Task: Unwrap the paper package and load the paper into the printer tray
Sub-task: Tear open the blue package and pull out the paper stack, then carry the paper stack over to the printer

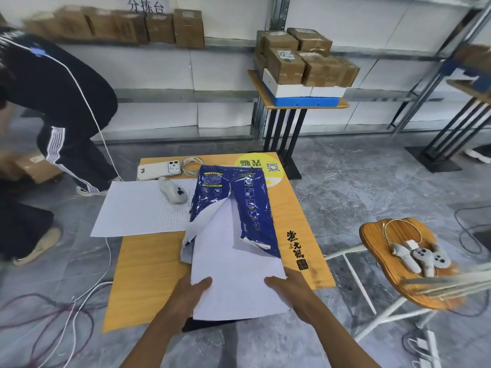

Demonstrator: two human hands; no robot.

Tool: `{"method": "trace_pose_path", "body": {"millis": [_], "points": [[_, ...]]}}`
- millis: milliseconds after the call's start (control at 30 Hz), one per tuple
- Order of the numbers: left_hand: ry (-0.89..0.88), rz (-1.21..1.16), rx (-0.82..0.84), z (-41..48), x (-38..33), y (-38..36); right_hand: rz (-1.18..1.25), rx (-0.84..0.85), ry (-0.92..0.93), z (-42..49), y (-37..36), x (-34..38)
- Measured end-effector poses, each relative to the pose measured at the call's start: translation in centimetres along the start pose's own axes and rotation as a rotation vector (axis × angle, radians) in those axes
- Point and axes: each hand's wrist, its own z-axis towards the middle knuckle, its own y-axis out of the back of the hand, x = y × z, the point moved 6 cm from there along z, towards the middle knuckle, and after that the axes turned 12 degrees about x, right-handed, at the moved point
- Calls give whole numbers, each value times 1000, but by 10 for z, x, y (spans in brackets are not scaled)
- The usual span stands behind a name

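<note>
Between both hands (240, 290), paper stack (233, 266) half-unwrapped.

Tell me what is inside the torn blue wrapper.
A stack of white paper shows through the split blue wrapper, its near end pulled out and held by the left hand and right hand. The far end is covered by wrapper.

grey marble floor (372, 181), white wall (225, 67), metal shelving (276, 27)

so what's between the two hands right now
In the head view, the near end of the white paper stack fills the gap: the left hand and right hand grip its two near corners, with the torn blue wrapper farther up.
</note>
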Motion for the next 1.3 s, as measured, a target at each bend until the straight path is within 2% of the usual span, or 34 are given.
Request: {"method": "trace_pose_path", "body": {"millis": [100, 167, 433, 767, 867, 1067, 1300], "points": [[86, -55, 29, -5, 19, 5, 77, 57, -78, -7, -4, -18], [45, -27, -25, -7, 20, 5, 103, 111, -84, -7, -15, -23], [-266, 177, -227, -50, 7, -12, 25, 85, 121, -38, -23, -16], [-322, 259, -448, -134, 43, -46, -48, 237, 374, -125, -22, -21], [-352, 253, -484, -168, 58, -62, -97, 227, 415, -155, -18, -33], [-551, 187, -581, -250, 30, -72, -199, 282, 522, -202, -37, 12], [-693, 96, -781, -362, 3, -8, -315, 492, 675, -242, -145, 91]]}}
